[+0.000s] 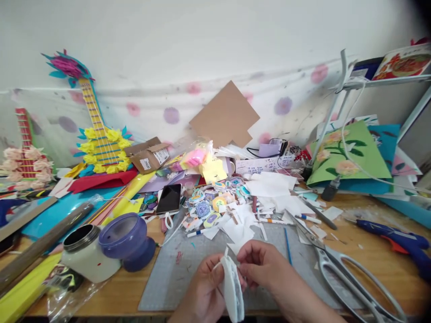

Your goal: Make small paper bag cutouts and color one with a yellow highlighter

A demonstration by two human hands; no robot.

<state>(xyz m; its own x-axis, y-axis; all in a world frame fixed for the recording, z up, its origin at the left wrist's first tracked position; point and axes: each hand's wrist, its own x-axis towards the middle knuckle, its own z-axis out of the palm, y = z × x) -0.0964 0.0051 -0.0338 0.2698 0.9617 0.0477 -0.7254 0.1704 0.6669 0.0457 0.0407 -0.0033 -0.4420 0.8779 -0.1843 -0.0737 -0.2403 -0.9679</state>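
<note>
Head view: left hand (204,285) grasps a white padded piece (231,289), thumb against its side. Right hand (264,264), fingers bent close together at the piece's upper edge; whether they grip it, cannot tell. Piece held tilted over front part of grey cutting mat (161,273). Blue stick (287,244) just beyond right hand; large scissors (325,259) farther right. White paper scraps (239,226) ahead; purple pot (123,237) well left.

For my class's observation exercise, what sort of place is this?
Probably a craft workspace: large scissors, a blue glue gun and a model guitar decorated with yellow flowers all suggest it.
</note>
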